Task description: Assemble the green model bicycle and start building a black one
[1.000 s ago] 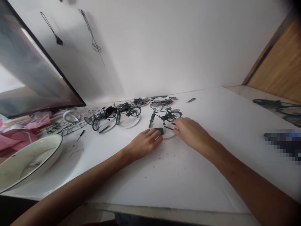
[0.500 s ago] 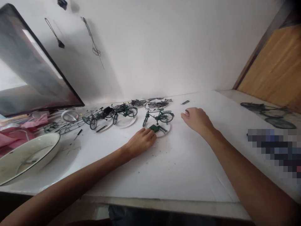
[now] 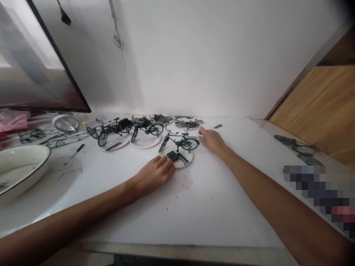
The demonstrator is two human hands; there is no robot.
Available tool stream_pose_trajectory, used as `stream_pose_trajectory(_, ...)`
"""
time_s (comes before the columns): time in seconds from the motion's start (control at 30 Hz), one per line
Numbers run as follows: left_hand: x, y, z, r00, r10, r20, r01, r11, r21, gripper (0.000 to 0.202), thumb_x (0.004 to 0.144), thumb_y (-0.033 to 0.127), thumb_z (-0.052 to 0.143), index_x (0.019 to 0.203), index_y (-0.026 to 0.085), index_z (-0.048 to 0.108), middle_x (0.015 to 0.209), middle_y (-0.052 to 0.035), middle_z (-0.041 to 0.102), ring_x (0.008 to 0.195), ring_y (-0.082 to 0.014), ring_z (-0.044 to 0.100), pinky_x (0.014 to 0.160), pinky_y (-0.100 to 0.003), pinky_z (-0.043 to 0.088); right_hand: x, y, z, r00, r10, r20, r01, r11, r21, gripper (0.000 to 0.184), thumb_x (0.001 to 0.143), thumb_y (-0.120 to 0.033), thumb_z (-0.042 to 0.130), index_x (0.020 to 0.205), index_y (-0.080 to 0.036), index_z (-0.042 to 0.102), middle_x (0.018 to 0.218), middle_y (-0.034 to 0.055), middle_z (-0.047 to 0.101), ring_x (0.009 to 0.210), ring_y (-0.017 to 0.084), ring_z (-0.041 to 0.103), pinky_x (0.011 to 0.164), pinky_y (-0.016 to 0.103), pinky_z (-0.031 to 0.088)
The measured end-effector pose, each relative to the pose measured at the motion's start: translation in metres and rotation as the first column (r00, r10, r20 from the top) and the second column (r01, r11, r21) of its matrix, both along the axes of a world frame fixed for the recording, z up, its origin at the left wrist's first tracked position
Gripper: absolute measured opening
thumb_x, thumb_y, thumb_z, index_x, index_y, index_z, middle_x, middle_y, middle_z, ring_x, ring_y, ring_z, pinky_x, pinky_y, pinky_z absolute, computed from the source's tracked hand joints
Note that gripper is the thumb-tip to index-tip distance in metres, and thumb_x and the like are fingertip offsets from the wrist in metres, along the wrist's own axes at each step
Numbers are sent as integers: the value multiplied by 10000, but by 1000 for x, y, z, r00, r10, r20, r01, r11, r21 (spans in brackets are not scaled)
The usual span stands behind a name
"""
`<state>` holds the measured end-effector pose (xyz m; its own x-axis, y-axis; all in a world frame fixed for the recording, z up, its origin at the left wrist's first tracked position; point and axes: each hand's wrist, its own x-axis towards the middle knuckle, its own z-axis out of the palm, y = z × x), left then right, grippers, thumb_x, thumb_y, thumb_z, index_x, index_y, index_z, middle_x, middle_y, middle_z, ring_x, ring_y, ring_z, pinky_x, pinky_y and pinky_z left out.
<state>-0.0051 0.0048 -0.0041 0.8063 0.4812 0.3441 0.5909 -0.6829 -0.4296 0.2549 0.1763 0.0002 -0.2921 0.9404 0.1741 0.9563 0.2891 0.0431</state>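
Note:
My left hand (image 3: 154, 174) lies on the white tabletop (image 3: 177, 214), its fingertips against a small dark green part (image 3: 172, 156) on a small white plate (image 3: 186, 160). Whether it grips the part I cannot tell. My right hand (image 3: 212, 141) holds nothing, with its fingertips at the wheel of a green model bicycle (image 3: 179, 141). That bicycle stands just behind the plate. Farther left, another green model bicycle (image 3: 146, 127) stands on a white plate (image 3: 145, 141).
A black-saddled model bicycle (image 3: 109, 128) and several more models stand along the back. To the left lie wire frames (image 3: 66, 138), a small screwdriver (image 3: 78, 149) and a white enamel basin (image 3: 19, 166). A dark-framed screen (image 3: 36, 62) leans at upper left; a wooden panel (image 3: 318, 111) stands at right.
My right hand has drawn back and returned to the bicycle's wheel. My left hand has moved slightly left with the green part. The view has turned left and tilted.

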Motion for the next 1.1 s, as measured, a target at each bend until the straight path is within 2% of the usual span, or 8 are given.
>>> stream_pose_trajectory(0.13,0,2,-4,1000,-14,22,13,1000,16,158,933,18,503,875,104,623,821,-97,641,725,-232,591,594,-357,473,-21,34,8,991,61,121,-62,998,1,363,972,-366,618,1271,-162,602,1259,108,630,1065,229,650,901,443,562)
stream_pose_trajectory(0.27,-1,5,-5,999,-17,32,16,1000,17,171,921,15,510,839,115,621,805,-97,638,704,-224,577,561,-346,433,-32,58,7,971,102,218,-104,995,-3,355,970,-365,620,1261,-162,609,1264,109,629,1075,231,646,909,447,559)
stream_pose_trajectory(0.4,-2,7,-6,999,-20,44,20,1000,0,178,912,0,505,835,111,621,793,-93,632,697,-219,577,542,-338,408,-35,71,2,953,113,281,-117,993,-6,351,970,-364,620,1256,-161,612,1264,112,629,1073,229,647,910,442,559)
stream_pose_trajectory(0.53,-3,6,-4,998,-17,68,18,1000,-17,191,922,-1,493,823,113,609,784,-81,621,697,-220,582,545,-336,410,-31,71,-2,947,98,306,-108,994,13,347,972,-364,617,1257,-165,611,1261,108,630,1070,228,648,906,442,560)
stream_pose_trajectory(0.7,-4,4,-3,997,-4,81,6,1000,-21,163,932,13,505,843,107,605,808,-74,626,715,-226,591,571,-338,423,-1,48,-6,943,99,319,-114,993,30,331,974,-364,616,1230,-156,620,1207,96,650,1019,213,662,871,423,572)
stream_pose_trajectory(0.93,-5,4,-3,999,14,31,-13,999,-47,179,945,0,476,897,100,616,857,-86,649,763,-231,600,628,-345,449,64,-10,-5,943,142,301,-173,982,79,236,982,-347,606,1087,-142,655,1003,47,688,848,159,670,781,359,575)
stream_pose_trajectory(1.03,-6,3,-2,1000,25,10,-24,997,-75,170,958,21,476,925,91,628,884,-100,659,789,-240,610,641,-348,466,83,-41,-1,930,219,296,-258,961,100,124,982,-211,561,975,-147,666,862,22,700,715,142,650,683,295,514)
stream_pose_trajectory(1.1,-6,2,-1,999,33,5,-33,995,-98,177,965,27,468,927,89,629,898,-105,660,815,-243,614,665,-352,479,95,-64,1,911,286,298,-330,938,108,174,948,-114,510,884,-162,665,777,19,703,636,143,636,597,268,422)
